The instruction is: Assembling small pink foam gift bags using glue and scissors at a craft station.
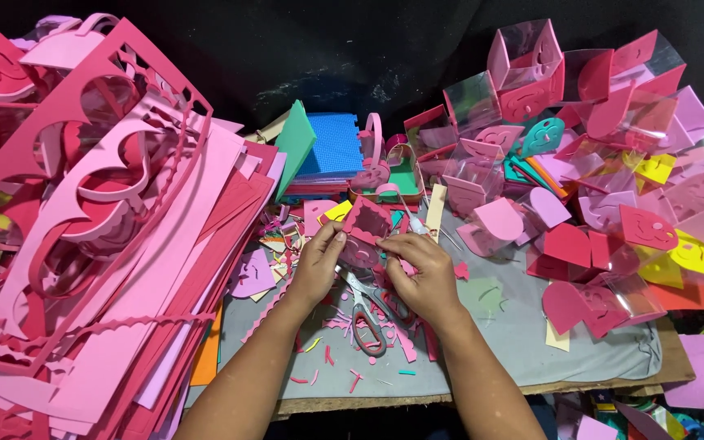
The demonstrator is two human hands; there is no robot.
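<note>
From nine to seven o'clock a great heap of pink and red foam sheets (107, 244), many with shapes cut out of them, spills over the left of the table (531, 383), which wears a grey cloth (515, 326). From one to three o'clock lies a mound of finished little boxes (605, 155), pink foam with clear plastic sides, some yellow and teal among them. At twelve o'clock sits a stack of coloured foam squares (327, 147), blue on top with a green one leaning beside it. Near the centre, pink-handled scissors (366, 314) rest on the cloth among foam scraps (332, 358), blades pointing toward eleven o'clock and partly under the hands. The left hand (317, 262) and right hand (425, 273) meet over the small red foam box frame (366, 222), held just above the cloth at the centre. The left hand's fingertips are pinched on its left edge; the right hand is curled with fingers together near its lower right, though whether it grips the piece I cannot tell. The frame looks light, soft and bendable, easily creased, best taken by its edges. It stands roughly upright, open face toward the camera, with no marked long axis.
</note>
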